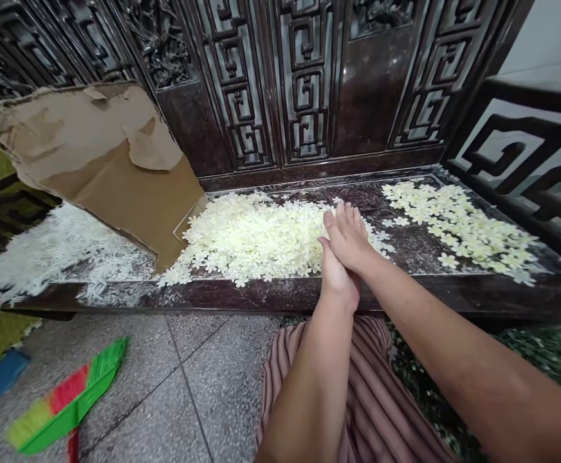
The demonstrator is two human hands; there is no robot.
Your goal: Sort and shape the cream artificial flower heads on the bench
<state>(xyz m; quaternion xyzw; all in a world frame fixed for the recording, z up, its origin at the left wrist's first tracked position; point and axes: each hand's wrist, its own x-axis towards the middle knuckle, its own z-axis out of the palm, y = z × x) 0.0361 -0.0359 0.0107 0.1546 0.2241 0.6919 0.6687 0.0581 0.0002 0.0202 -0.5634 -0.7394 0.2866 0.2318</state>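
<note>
My left hand [337, 278] and my right hand [349, 239] meet at the palms over the front edge of the dark wooden bench seat. The right hand lies across the left one with its fingers stretched forward. Of the left hand, the thumb shows, stretched out, while its other fingers are largely hidden behind the right. I see nothing held between them. Just beyond and to the left spreads a thick heap of small pale yellow-white flowers [256, 238]. A looser patch of similar flowers [459, 222] lies to the right.
A torn cardboard sheet [130, 180] leans on the bench [261, 294], dividing the flower heap from white thread-like pieces [63, 247]. A carved wooden backrest [377, 90] rises behind. On the floor lie a green-and-red broom [73, 392] and, at right, dark green foliage [545, 360].
</note>
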